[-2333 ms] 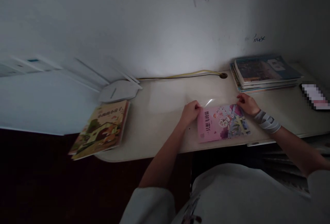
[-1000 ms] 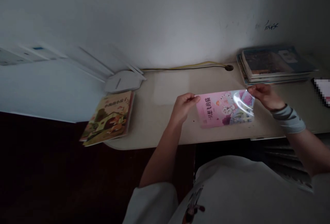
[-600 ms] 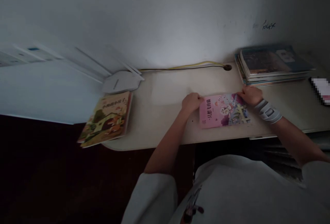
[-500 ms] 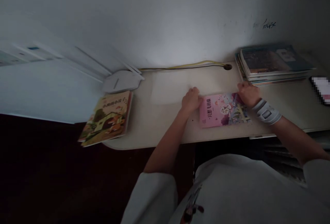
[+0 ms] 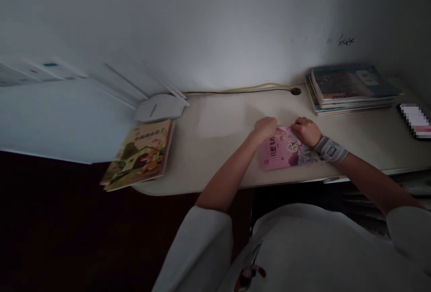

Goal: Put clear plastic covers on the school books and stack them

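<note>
A pink picture book [image 5: 281, 155] with a cartoon cover lies on the white desk [image 5: 208, 157], close to the front edge. My left hand [image 5: 265, 128] is closed at the book's far left corner, its fingers curled over the top edge. Along the same far edge, further right, my right hand [image 5: 307, 131] is closed with bent fingers, a grey band round its wrist. The two hands are a short way apart. Both palms and forearms hide parts of the cover, and the fingertips are hard to make out.
Several children's books [image 5: 141, 155] overhang the desk's left end, beside a white router [image 5: 160, 107]. A stack of books [image 5: 353, 88] stands at the back right, near a phone [image 5: 415, 119]. Cables [image 5: 235, 89] run along the wall into a hole [image 5: 295, 91].
My left hand has shifted right along the book's far edge, while my right hand has moved left from the far right corner. The hands are now closer together.
</note>
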The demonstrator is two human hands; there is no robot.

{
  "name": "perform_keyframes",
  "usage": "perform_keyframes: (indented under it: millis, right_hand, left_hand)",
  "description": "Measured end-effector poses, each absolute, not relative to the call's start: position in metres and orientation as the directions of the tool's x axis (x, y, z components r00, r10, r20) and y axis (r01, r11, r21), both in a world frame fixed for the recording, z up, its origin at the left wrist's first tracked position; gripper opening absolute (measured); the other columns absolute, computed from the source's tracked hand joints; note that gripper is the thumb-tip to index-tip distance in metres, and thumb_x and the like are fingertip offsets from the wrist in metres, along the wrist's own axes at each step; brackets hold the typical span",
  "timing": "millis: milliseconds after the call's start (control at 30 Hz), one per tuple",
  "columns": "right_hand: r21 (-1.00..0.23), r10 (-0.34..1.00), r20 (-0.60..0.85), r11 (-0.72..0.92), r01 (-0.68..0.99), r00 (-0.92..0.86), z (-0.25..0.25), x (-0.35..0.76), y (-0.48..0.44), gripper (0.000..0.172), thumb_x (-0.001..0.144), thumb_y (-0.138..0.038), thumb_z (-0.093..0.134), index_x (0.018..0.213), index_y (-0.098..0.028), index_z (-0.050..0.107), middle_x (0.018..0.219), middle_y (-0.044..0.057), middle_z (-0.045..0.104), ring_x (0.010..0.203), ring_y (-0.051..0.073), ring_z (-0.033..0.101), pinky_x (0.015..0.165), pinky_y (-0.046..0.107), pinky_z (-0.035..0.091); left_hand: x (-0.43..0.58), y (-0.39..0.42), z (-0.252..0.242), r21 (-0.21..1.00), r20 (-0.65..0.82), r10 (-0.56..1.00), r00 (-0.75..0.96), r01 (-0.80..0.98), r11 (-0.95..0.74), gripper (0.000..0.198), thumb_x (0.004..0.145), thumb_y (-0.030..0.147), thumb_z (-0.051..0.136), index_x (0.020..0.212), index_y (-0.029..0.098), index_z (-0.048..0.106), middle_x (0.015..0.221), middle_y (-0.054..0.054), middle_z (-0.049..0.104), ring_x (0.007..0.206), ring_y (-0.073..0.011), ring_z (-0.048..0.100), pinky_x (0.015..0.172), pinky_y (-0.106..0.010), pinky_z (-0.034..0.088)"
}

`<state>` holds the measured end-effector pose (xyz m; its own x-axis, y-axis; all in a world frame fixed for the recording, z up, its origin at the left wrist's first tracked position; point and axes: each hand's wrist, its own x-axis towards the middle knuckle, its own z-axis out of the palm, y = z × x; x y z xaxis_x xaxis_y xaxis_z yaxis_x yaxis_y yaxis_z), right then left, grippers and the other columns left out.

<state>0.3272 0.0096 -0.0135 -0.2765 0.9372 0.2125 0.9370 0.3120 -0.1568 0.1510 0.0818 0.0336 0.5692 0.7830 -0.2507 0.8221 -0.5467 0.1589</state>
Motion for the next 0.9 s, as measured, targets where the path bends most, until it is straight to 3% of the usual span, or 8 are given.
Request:
perform_keyframes:
  millis: [167,400,500,600,667,733,800,900]
  right_hand:
    - [-0.396,0.946,0.244,0.299,0.868,-0.214,-0.015,0.328,0.01,0.024,0.09,-0.025,0.048,0.082,-0.017,0.069,0.091,0.01,0.062,0.088,0.021,0.052,0.085,0.038,0.041]
    - [-0.483,0.947,0.214,0.315,0.817,-0.239,-0.004,0.324,0.01,0.016,0.085,-0.026,0.056,0.071,-0.02,0.06,0.083,0.006,0.064,0.081,0.018,0.055,0.085,0.035,0.043]
    - [-0.603,0.952,0.134,0.298,0.74,-0.275,0.021,0.324,0.015,0.021,0.084,-0.033,0.059,0.067,-0.021,0.056,0.061,-0.002,0.057,0.06,0.012,0.05,0.07,0.028,0.044]
    - [-0.74,0.938,0.051,0.265,0.618,-0.342,0.058,0.33,0.022,0.021,0.083,-0.034,0.061,0.067,-0.022,0.055,0.048,-0.009,0.048,0.048,0.008,0.04,0.059,0.023,0.039]
    - [-0.762,0.932,0.047,0.267,0.589,-0.36,0.081,0.34,0.025,0.019,0.079,-0.03,0.066,0.066,-0.021,0.055,0.047,-0.01,0.049,0.049,0.007,0.041,0.057,0.022,0.038]
    - [-0.822,0.948,0.083,0.238,0.517,-0.306,0.098,0.354,0.025,0.018,0.075,-0.027,0.069,0.065,-0.02,0.056,0.049,-0.009,0.05,0.052,0.008,0.044,0.057,0.022,0.037]
    - [-0.93,0.982,0.153,0.18,0.32,-0.108,0.106,0.369,0.022,0.018,0.074,-0.027,0.069,0.064,-0.019,0.057,0.053,-0.007,0.052,0.054,0.009,0.047,0.056,0.023,0.039]
    - [-0.972,0.944,0.176,0.211,-0.1,0.278,0.106,0.391,0.012,0.016,0.078,-0.03,0.064,0.068,-0.02,0.056,0.062,-0.004,0.058,0.059,0.011,0.053,0.058,0.025,0.045]
  left_hand:
    - [0.15,0.096,0.03,0.24,-0.305,0.739,0.601,0.8,-0.551,0.031,0.071,0.045,0.066,0.07,0.014,0.072,0.067,-0.011,0.066,0.075,-0.0233,0.063,0.065,-0.028,0.041]
    - [0.147,0.091,0.032,0.36,-0.309,0.661,0.684,0.727,-0.584,0.021,0.07,0.031,0.063,0.06,0.014,0.067,0.053,-0.002,0.058,0.056,-0.0159,0.054,0.056,-0.026,0.034]
    - [0.146,0.086,0.042,0.434,-0.203,0.653,0.729,0.665,-0.608,0.017,0.074,0.03,0.059,0.066,0.017,0.067,0.061,0.0,0.061,0.061,-0.0148,0.054,0.058,-0.024,0.035]
    - [0.145,0.076,0.066,0.489,0.013,0.648,0.761,0.56,-0.668,0.013,0.075,0.029,0.062,0.066,0.02,0.066,0.065,-0.001,0.062,0.067,-0.0171,0.057,0.067,-0.028,0.041]
    - [0.147,0.062,0.091,0.407,0.203,0.635,0.745,0.526,-0.747,0.007,0.076,0.026,0.065,0.071,0.022,0.067,0.074,-0.003,0.064,0.081,-0.0216,0.06,0.083,-0.035,0.043]
    - [0.153,0.043,0.115,0.265,0.421,0.617,0.665,0.561,-0.784,0.01,0.079,0.024,0.064,0.088,0.022,0.068,0.098,-0.008,0.066,0.105,-0.027,0.057,0.1,-0.043,0.036]
    - [0.164,0.023,0.131,0.167,0.542,0.583,0.605,0.603,-0.78,0.026,0.083,0.027,0.062,0.108,0.022,0.064,0.122,-0.011,0.059,0.12,-0.0302,0.048,0.107,-0.048,0.03]
    - [0.193,0.003,0.135,0.092,0.533,0.524,0.664,0.57,-0.816,0.045,0.086,0.034,0.059,0.127,0.018,0.052,0.139,-0.016,0.046,0.131,-0.0327,0.04,0.11,-0.05,0.027]
